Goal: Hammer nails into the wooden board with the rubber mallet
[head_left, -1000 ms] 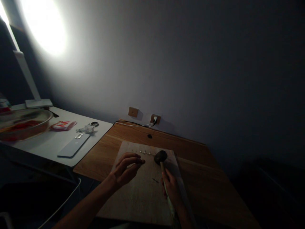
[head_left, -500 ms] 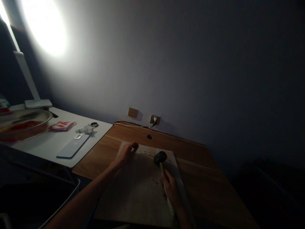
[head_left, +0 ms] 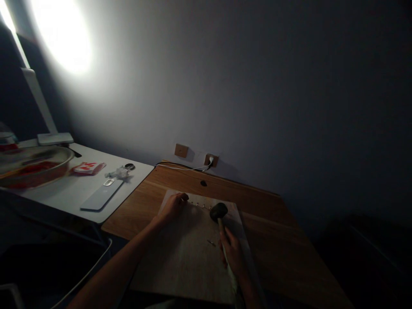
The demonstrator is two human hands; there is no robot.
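Observation:
My right hand [head_left: 232, 251] is wrapped round the pale handle of a rubber mallet [head_left: 219, 212]. Its dark head is over the upper right of a pale wooden board [head_left: 180, 262], by the right end of a row of several small metal pins [head_left: 197, 204], nails or screws, standing upright. At the left end of that row, my left hand [head_left: 175, 205] rests at the board with fingers curled together; whatever they may pinch is hidden. A loose metal pin [head_left: 211, 243] lies on the board left of my right hand.
The board lies on a brown wooden table [head_left: 267, 223] against the wall. On a white table [head_left: 135, 176] at left are a phone [head_left: 102, 196], crumpled plastic [head_left: 119, 173], a red-and-white packet [head_left: 88, 168], a large clear bowl [head_left: 61, 165] and a lamp [head_left: 55, 138]. Cables run to a wall socket [head_left: 211, 160].
My left hand's fingers have closed up slightly and sit lower at the pin row. The mallet stays about where it was over the board. The whole view has shifted a little.

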